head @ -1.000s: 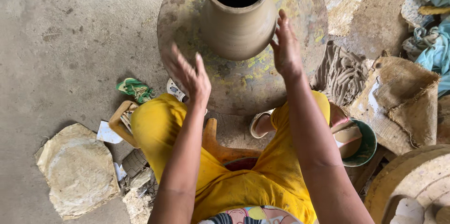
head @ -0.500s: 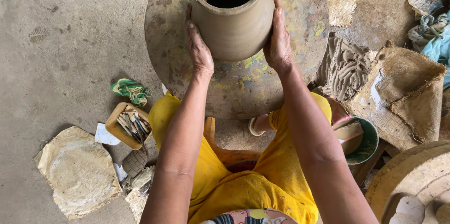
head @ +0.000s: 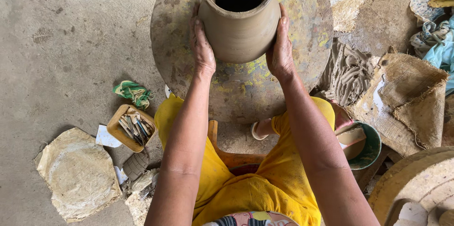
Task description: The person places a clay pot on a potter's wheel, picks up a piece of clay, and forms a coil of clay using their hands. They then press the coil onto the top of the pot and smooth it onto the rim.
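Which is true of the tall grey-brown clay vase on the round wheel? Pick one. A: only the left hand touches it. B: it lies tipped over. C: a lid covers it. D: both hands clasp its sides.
D: the left hand and right hand press opposite sides of the upright, open-mouthed clay vase.

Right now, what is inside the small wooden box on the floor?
The wooden box, left of the person's knee, holds a bundle of thin stick-like tools, pale and dark. They cover its bottom, so anything lying under them cannot be seen.
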